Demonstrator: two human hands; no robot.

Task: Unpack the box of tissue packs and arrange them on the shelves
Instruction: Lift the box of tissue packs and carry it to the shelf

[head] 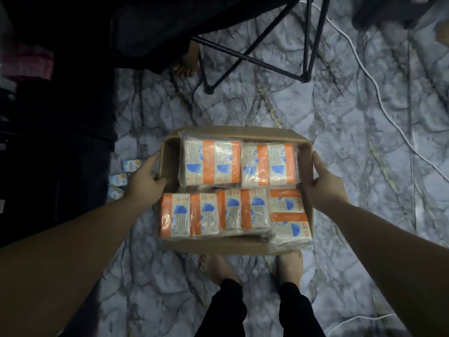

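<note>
Grey and white marble-look floor with dark crack lines fills most of the view, and the room is dim.

Above that floor, in the middle of the view, is the open brown cardboard box. It is full of orange, white and blue tissue packs wrapped in clear shiny plastic. Two bundles lie side by side at the far end of the box. More bundles lie in a row at the near end, and the one at the near right corner pokes out over the edge.

The left hand grips the left wall of the box, with the thumb hooked over the top edge and the fingers on the outside. The right hand grips the right wall the same way, thumb inside and fingers outside. Both bare arms reach out from the bottom corners of the view.

Just under the near edge of the box are the person's two bare feet and black trouser legs.

On the floor to the left of the box, near a dark piece of furniture, lie a few small loose white and blue packs. They are blurry.

Farther away stands a black folding chair with thin metal legs. Another person's bare foot shows beside one chair leg. A white cord runs across the floor on the right.
</note>
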